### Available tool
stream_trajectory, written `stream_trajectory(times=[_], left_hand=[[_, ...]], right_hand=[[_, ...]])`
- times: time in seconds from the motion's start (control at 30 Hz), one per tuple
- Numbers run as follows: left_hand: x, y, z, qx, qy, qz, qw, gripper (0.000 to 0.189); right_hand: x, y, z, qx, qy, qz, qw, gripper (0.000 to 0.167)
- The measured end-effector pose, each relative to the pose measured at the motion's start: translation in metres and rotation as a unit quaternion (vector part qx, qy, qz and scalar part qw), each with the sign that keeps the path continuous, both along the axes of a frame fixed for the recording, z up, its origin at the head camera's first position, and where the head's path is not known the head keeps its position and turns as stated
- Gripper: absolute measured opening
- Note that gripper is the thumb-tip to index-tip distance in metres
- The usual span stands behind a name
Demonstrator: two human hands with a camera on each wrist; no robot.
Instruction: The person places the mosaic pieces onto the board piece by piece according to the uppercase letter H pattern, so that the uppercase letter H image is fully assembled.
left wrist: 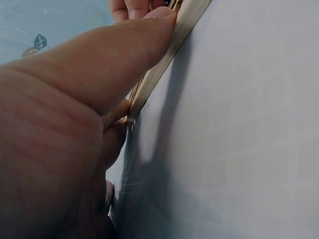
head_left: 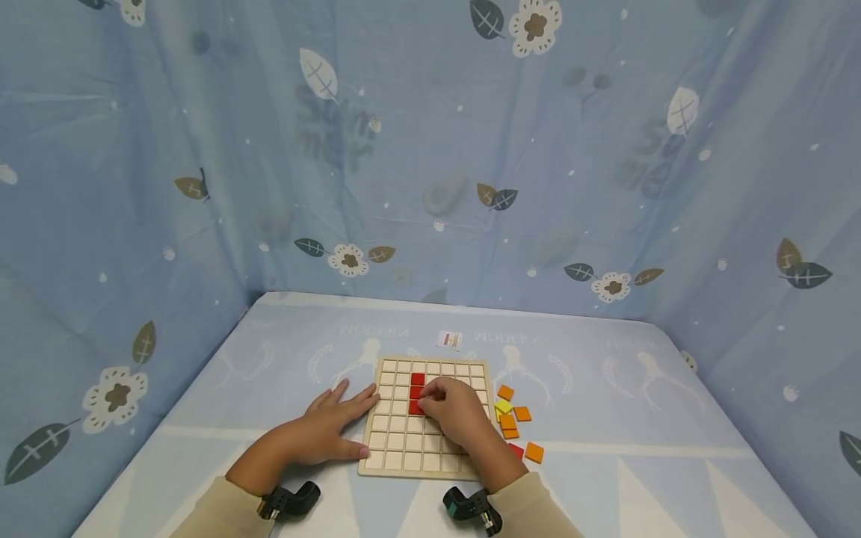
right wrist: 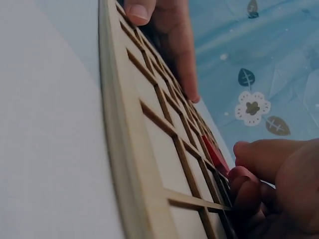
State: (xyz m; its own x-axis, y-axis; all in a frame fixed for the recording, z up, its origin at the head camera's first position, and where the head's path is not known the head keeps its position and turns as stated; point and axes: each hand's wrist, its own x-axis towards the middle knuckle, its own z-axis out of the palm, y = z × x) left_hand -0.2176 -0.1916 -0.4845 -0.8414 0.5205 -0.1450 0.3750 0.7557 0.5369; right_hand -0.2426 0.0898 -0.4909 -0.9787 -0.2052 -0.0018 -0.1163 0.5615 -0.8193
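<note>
A square wooden grid board [head_left: 394, 440] lies on the table. Three red tiles [head_left: 418, 379] stand in one column of its cells in the head view. My right hand [head_left: 457, 412] reaches over the board from the right, thumb and fingertips at the nearest of these tiles. In the right wrist view its curled fingers pinch the end of a red tile [right wrist: 215, 155], which looks tilted against the grid. My left hand [head_left: 323, 430], fingers spread, rests at the board's left side, with thumb and fingertips touching the frame. The left wrist view shows its thumb [left wrist: 124, 47] along the edge.
Several loose orange tiles [head_left: 534, 452], a yellow tile [head_left: 503, 406] and a partly hidden red tile [head_left: 516, 450] lie right of the board. A small printed card [head_left: 449, 341] lies behind it. A blue patterned curtain [head_left: 430, 149] hangs at the back and sides.
</note>
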Motion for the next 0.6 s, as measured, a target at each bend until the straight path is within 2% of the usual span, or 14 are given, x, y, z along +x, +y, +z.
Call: stream_trajectory(times=[0.1, 0.27, 0.47, 0.6], left_hand=[[0.001, -0.001, -0.001, -0.001, 0.004, 0.001, 1.0000, 0.097], [0.002, -0.001, -0.001, 0.005, -0.001, -0.001, 1.0000, 0.098], [0.001, -0.001, -0.001, 0.005, -0.001, -0.007, 1.0000, 0.099], [0.000, -0.001, 0.000, 0.002, -0.002, -0.003, 1.0000, 0.099]], right_hand=[[0.000, 0.005, 0.002, -0.024, -0.014, 0.007, 0.9996, 0.007], [0.001, 0.026, 0.014, -0.080, -0.058, 0.005, 0.9952, 0.020], [0.010, 0.063, 0.028, -0.077, -0.084, -0.063, 0.9914, 0.022], [0.017, 0.086, 0.031, -0.071, -0.106, -0.103, 0.9864, 0.023]])
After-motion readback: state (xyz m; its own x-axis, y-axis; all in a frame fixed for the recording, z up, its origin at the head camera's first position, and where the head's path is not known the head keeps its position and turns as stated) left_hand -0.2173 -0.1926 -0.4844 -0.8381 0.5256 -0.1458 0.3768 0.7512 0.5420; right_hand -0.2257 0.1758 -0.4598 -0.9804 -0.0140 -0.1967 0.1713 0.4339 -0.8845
